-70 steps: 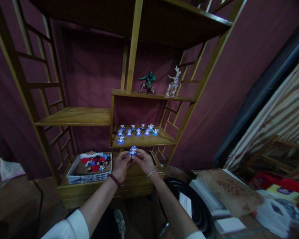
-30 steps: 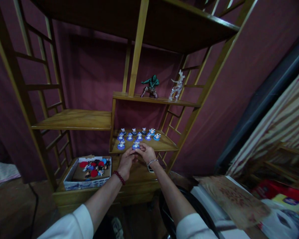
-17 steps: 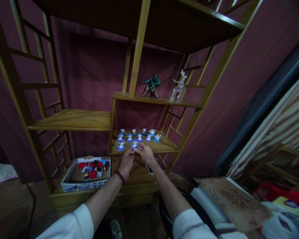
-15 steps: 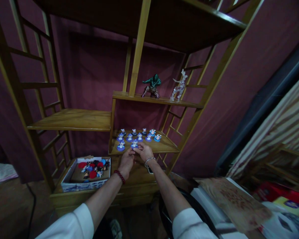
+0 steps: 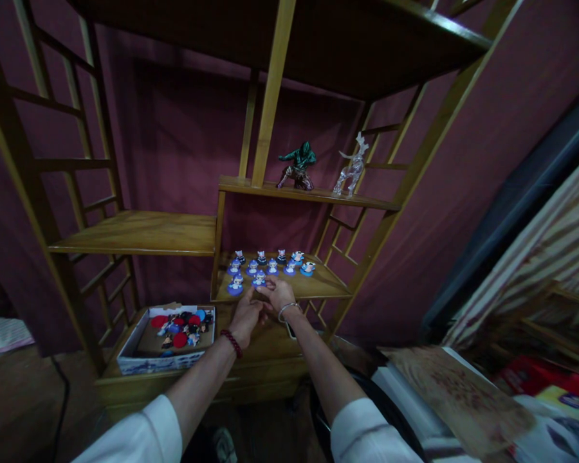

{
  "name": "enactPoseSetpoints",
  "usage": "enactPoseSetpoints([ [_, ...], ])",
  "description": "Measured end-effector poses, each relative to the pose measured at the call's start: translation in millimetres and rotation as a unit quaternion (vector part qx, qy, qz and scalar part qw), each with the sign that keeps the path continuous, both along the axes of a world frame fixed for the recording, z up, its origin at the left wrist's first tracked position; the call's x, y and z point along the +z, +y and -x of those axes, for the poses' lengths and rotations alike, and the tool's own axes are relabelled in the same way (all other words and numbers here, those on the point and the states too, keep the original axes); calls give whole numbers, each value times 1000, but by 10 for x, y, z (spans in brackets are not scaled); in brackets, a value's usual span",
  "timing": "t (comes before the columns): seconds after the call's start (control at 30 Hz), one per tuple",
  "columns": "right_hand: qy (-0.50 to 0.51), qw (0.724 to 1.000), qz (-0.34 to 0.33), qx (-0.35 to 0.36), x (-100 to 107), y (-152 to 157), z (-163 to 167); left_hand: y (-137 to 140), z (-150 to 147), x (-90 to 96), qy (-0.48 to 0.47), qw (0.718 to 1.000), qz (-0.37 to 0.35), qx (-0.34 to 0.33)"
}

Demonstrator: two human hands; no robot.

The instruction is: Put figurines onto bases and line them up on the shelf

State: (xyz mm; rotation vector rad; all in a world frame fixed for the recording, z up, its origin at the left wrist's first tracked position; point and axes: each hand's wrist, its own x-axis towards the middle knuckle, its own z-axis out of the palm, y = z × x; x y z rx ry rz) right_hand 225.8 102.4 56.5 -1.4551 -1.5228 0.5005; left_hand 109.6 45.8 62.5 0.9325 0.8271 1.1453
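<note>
A small figurine (image 5: pixel 259 279) with a purple-blue round base sits at the front of the low right shelf (image 5: pixel 318 283). My right hand (image 5: pixel 278 294) pinches it from the right with thumb and fingertips. Just below and left of its base is my left hand (image 5: pixel 247 316), fingers apart, one fingertip close to the base; whether it touches is unclear. To the left stands a matching purple figurine (image 5: pixel 235 284). Behind are a row of purple figurines (image 5: pixel 272 267), several dark-based ones (image 5: pixel 261 257) and two blue-based ones (image 5: pixel 307 269).
A box (image 5: pixel 164 364) of jumbled figurines with red and blue bases rests on the lower ledge at left. A green figure statue (image 5: pixel 301 166) and a clear deer ornament (image 5: pixel 351 170) stand on the shelf above. Wooden posts (image 5: pixel 218 235) frame the compartment.
My left hand has drawn slightly down and away from the figurine's base, its fingers spreading. The figurine has shifted slightly left, with my right hand still at it. The view has moved a little.
</note>
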Motion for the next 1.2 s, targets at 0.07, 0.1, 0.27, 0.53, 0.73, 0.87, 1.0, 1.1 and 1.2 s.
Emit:
enactPoseSetpoints([
  [0.07,3,1000,-3,-1,-1,12,9,10,0,-3,8,1000,2,-2],
  [0.1,3,1000,-4,0,-1,18,12,15,1,-6,11,1000,3,-2],
  [0.27,-2,1000,6,2,-4,50,26,37,9,-21,11,1000,-1,-4],
  [0.53,-57,998,10,-8,15,42,53,43,9,-48,26,1000,-7,-4],
  [0.73,-101,994,25,-16,70,1,76,63,10,-90,37,999,-11,-1],
  [0.87,-108,994,28,-14,82,-13,75,61,10,-100,40,999,-11,0],
  [1.0,-127,991,29,-19,93,-22,74,47,10,-93,34,999,-13,3],
  [1.1,-138,990,24,-20,105,-31,77,44,11,-93,37,999,-15,2],
  [1.2,-144,989,19,-19,109,-34,73,44,16,-96,44,999,-16,3],
])
